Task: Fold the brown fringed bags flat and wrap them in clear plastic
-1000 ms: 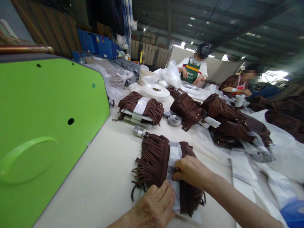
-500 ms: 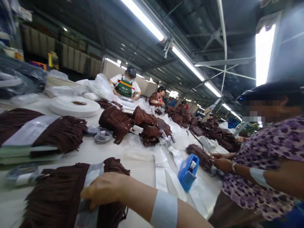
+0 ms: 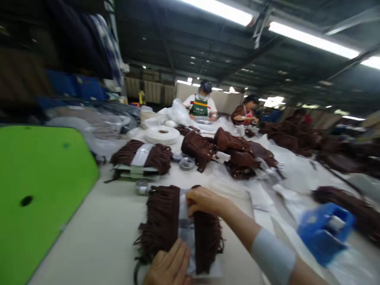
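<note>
On the white table in front of me lies a dark brown fringed suede-like bundle with a pale, translucent plastic band across its middle. My right hand is at the far end of the band, fingers curled and thumb bent in against its edge. At the near end my left hand lies flat with its fingers stretched along the band. The bottom of the frame cuts off part of the left hand. A second banded fringed bundle sits farther back on pale green-white sheets.
A bright green board stands at left. A blue tape dispenser is at right. Behind are a white roll, coiled grey cords and brown fringed bags. Two co-workers sit across the table, one in a green apron.
My view has turned left, bringing in the green board and losing the co-worker at right. My left hand has come into view on the band. The right hand stays at the band.
</note>
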Demonstrator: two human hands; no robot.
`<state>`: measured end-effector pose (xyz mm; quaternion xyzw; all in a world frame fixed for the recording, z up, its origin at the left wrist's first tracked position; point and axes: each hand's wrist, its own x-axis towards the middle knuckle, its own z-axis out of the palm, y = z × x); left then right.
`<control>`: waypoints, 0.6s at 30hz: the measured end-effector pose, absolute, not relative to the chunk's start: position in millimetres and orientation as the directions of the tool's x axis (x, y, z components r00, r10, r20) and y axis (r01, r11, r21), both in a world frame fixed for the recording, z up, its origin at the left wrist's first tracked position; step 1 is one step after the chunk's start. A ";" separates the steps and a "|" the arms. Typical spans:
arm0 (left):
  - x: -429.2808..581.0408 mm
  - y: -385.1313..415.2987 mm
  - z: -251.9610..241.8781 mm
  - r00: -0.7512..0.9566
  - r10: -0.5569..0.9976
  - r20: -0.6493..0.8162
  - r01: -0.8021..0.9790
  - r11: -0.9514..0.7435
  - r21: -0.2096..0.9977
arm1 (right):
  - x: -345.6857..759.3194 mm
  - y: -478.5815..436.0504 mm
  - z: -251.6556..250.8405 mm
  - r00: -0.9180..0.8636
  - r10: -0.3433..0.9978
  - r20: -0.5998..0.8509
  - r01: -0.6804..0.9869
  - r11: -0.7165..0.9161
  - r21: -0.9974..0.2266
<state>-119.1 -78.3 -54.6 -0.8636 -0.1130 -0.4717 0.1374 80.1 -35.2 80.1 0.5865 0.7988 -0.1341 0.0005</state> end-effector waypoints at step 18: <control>-121.1 -77.1 -37.9 0.607 0.047 0.793 0.329 -0.923 -0.198 | 46.6 -156.6 26.3 -0.334 0.908 0.254 0.825 0.412 -0.387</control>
